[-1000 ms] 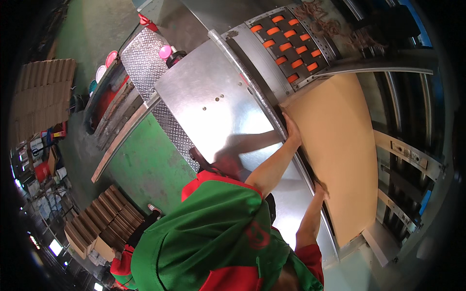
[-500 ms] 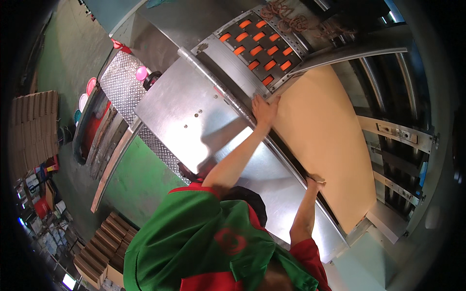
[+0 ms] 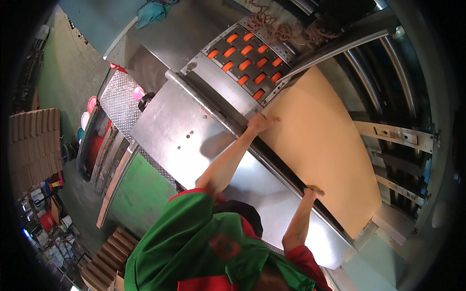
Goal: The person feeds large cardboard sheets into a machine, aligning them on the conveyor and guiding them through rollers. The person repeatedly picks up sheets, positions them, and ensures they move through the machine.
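A large tan cardboard sheet lies on the machine to the right, its near edge along a metal roller bar. My left hand rests at the sheet's far left corner, beside the orange-wheeled plate, fingers apart and one digit stretched onto the sheet. Lower right, my right hand is closed around the sheet's near edge, its fingertips partly hidden. Both forearms reach over a shiny metal table.
A plate with several orange wheels sits beyond the sheet, with coiled reddish hose behind it. Dark rollers and metal rails stand right. Stacked cardboard, a curved wooden-edged platform and tread plate lie left.
The view has shifted, so the machine appears slightly lower and left. My left hand's fingers look more drawn in at the sheet's corner. My right hand stays at the near edge.
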The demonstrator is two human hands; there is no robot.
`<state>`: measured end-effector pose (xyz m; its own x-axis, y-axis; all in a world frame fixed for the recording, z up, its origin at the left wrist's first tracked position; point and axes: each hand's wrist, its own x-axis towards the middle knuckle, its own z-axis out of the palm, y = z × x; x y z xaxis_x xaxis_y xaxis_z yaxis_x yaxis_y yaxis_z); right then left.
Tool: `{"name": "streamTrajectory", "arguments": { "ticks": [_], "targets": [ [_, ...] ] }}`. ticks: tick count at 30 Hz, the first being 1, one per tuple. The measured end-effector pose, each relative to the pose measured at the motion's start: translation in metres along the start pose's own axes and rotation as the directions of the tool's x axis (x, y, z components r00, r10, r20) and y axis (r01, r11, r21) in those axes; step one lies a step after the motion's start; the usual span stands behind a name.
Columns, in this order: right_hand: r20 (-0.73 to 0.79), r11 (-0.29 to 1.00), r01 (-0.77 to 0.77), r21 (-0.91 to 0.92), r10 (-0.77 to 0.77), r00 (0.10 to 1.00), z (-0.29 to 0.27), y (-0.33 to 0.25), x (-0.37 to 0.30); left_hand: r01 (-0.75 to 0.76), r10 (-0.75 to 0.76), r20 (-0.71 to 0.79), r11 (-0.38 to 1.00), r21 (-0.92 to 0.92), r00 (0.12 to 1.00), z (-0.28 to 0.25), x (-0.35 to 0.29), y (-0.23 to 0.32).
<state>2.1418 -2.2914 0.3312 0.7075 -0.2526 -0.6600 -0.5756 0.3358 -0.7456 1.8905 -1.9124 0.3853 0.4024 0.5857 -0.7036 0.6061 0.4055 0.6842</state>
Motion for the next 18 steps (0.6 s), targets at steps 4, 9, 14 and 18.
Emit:
{"name": "streamTrajectory", "arguments": {
  "ticks": [4, 9, 14, 18],
  "targets": [
    [-0.094, 0.989, 0.021, 0.148, -0.007, 0.996, 0.005, 0.001, -0.009, -0.021, 0.023, 0.021, 0.998, -0.057, 1.0, -0.003, 0.008, 0.001],
    [-0.053, 0.955, 0.107, 0.278, -0.097, 0.994, 0.009, 0.005, -0.014, 0.089, -0.049, 0.191, 0.975, -0.204, 0.98, -0.02, 0.009, 0.031],
    [-0.125, 0.969, 0.044, 0.242, -0.014, 0.992, 0.013, -0.026, -0.04, 0.136, 0.008, 0.331, 0.903, -0.408, 0.944, -0.023, -0.026, 0.043],
    [-0.149, 0.972, 0.133, 0.196, -0.104, 0.983, 0.023, -0.024, -0.056, 0.24, 0.043, 0.556, 0.872, -0.426, 0.83, -0.024, -0.011, 0.029]
  ]
}}
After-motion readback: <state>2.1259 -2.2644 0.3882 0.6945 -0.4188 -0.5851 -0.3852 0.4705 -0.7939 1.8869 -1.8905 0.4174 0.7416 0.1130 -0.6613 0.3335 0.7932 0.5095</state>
